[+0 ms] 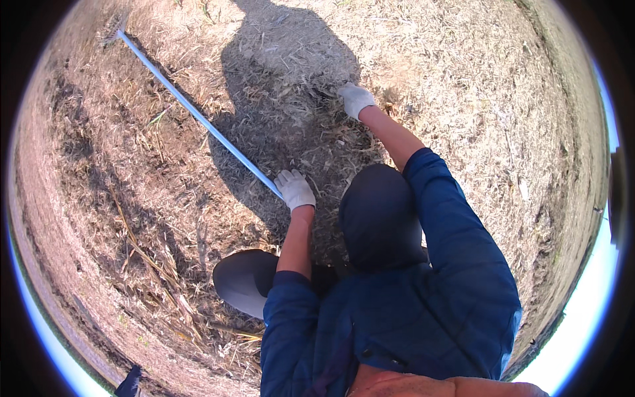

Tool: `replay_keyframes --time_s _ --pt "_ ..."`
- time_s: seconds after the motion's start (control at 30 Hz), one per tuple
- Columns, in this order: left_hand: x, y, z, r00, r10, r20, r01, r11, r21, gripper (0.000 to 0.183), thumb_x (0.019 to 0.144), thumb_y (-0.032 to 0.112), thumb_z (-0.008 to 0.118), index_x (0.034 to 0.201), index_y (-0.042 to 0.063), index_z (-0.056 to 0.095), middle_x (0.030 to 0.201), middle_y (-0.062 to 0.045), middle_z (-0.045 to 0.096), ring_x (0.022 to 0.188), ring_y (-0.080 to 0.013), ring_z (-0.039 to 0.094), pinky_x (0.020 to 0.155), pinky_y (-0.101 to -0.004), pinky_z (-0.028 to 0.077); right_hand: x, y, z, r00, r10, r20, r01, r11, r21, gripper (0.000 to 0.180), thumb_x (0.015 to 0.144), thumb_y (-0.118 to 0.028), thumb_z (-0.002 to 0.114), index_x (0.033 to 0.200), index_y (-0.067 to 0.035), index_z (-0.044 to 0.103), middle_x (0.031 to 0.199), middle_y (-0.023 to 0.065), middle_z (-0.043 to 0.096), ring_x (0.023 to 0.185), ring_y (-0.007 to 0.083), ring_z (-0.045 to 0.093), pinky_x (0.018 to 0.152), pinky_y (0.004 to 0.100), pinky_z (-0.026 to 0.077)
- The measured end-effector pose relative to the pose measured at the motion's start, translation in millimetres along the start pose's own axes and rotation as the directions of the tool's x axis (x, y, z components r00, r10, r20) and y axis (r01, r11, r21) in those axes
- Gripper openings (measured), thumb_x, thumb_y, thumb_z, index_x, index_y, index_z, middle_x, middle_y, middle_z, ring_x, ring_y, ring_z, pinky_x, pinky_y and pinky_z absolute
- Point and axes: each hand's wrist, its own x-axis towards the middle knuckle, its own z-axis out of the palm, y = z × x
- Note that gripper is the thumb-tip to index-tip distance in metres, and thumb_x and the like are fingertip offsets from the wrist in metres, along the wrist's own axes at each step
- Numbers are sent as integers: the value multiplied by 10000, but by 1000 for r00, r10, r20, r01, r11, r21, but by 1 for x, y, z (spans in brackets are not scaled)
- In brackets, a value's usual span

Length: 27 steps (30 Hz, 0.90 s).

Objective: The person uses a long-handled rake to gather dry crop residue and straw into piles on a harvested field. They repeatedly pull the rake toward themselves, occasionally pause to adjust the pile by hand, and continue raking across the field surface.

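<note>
My left hand (296,189), in a pale work glove, lies palm down at the near end of a long light-blue pole (198,116). Its fingers point forward; whether they close around the pole is hidden. From there the pole slants away to the far left, ending in a thin-tined rake head (115,33) among the straw. Farther forward and to the right, my right hand (356,101), gloved the same way, reaches down to the dry straw (317,92) with its fingers bent. What lies under those fingers cannot be seen.
Dry straw and crop stubble (471,114) cover the ground all around. Long dry stalks (149,260) lie at the left. My dark-clad knees (382,218) are bent close behind my hands. My shadow (283,59) falls across the ground ahead.
</note>
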Motion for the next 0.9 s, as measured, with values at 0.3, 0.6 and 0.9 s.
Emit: replay_keyframes --time_s 0.3,0.6,0.9 --pt "2 1 -6 995 -15 94 8 997 73 311 979 192 513 1212 67 677 1204 -135 617 1185 -307 555 1073 -465 380 -145 38 -16 973 -10 229 6 1000 17 401 895 -424 704 1167 -133 752 1307 135 648 1276 364 572 1079 458 479" --pt "3 5 -16 994 -35 102 28 997 72 349 943 212 557 1248 76 655 1222 -140 622 1213 -320 562 1060 -473 379 -93 10 -3 976 77 -202 -48 988 144 322 968 -373 609 1007 -96 767 1054 145 739 1069 367 676 953 487 521" --pt "-2 4 -3 995 -84 57 84 996 3 366 1008 183 475 1293 71 676 1506 -178 504 1354 -346 495 1197 -500 286 29 -55 5 996 58 65 -66 990 127 454 929 -388 665 1170 -4 696 1194 219 705 1151 390 680 978 472 553"
